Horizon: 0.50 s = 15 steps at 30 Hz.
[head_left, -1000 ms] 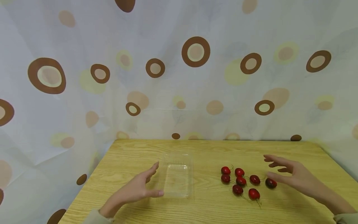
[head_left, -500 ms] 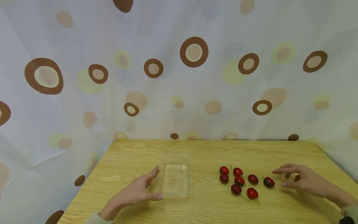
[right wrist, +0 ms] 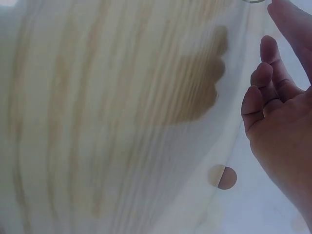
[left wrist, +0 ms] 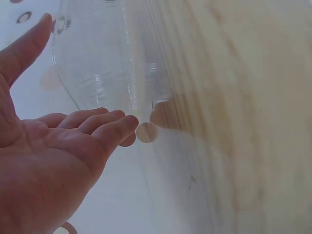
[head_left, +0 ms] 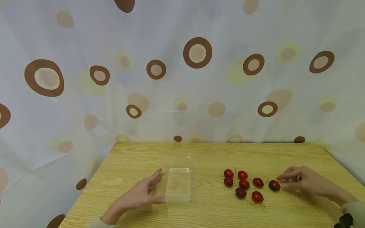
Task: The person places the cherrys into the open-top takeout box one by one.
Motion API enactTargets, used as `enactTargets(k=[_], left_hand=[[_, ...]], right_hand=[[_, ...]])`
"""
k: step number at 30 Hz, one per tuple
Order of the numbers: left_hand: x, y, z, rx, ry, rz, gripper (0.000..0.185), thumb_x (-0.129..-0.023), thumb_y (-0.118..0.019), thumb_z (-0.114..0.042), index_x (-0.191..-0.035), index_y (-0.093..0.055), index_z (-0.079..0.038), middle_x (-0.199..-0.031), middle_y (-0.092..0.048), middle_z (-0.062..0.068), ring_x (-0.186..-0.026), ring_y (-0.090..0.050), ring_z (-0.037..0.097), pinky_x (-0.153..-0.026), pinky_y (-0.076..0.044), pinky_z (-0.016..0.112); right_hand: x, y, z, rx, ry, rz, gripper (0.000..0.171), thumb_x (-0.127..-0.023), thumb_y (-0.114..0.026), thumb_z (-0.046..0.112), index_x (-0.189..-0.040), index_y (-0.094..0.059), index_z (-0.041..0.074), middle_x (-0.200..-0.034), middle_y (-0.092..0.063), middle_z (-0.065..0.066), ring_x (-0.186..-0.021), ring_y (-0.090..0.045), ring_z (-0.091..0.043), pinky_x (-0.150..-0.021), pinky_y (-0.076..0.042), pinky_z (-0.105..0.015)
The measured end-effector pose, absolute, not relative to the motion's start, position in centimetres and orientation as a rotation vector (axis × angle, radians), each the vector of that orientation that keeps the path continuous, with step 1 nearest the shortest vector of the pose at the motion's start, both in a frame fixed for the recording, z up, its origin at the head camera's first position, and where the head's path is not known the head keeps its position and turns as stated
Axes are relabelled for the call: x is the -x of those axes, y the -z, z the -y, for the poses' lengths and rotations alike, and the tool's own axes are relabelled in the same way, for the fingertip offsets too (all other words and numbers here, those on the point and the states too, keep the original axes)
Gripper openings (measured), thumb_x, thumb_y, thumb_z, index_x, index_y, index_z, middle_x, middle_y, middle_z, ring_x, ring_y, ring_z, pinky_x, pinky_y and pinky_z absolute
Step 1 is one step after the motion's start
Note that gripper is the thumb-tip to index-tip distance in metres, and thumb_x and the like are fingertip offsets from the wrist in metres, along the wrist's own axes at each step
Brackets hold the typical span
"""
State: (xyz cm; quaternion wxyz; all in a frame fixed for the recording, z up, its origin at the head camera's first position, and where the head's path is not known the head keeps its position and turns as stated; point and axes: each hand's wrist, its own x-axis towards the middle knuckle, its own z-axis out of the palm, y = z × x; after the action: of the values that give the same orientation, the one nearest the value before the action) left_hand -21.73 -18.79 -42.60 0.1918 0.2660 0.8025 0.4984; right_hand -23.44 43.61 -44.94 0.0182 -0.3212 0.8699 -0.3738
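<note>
A clear plastic box (head_left: 179,185) stands on the table left of centre. My left hand (head_left: 139,194) is at its left side, thumb apart from the fingers; in the left wrist view the fingers (left wrist: 109,131) stretch along the box wall, and whether they touch it I cannot tell. Several dark red cherries with stems (head_left: 244,183) lie loose to the right. The rightmost cherry (head_left: 274,185) sits a little apart from them. At its right side is my right hand (head_left: 310,182), index finger and thumb spread near the fruit, other fingers bent. Contact there is too small to make out.
The wood-grain table (head_left: 211,209) reaches back to a pale curtain (head_left: 171,88) with brown and beige circles, which also hangs on the left and right. A dark object (head_left: 345,220) shows at the right sleeve.
My right hand has come down beside the rightmost cherry, and its fingers have moved slightly left toward it. The left hand and the box have hardly moved.
</note>
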Motion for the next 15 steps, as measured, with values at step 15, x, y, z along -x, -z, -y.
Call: enactTargets(k=[15], left_hand=[[22.05, 42.79, 18.81, -0.707, -1.481, -2.164, 0.097, -0.102, -0.073, -0.017, -0.166, -0.003, 0.005, -0.171, -0.011, 0.028, -0.155, -0.018, 0.047, -0.123, -0.024, 0.057]], right_hand=[[23.90, 44.84, -43.30, 1.000, 1.188, -2.618, 0.025, -0.097, -0.071, -0.005, -0.119, -0.080, 0.002, -0.102, -0.072, 0.000, -0.081, -0.057, -0.009, -0.059, -0.039, -0.026]])
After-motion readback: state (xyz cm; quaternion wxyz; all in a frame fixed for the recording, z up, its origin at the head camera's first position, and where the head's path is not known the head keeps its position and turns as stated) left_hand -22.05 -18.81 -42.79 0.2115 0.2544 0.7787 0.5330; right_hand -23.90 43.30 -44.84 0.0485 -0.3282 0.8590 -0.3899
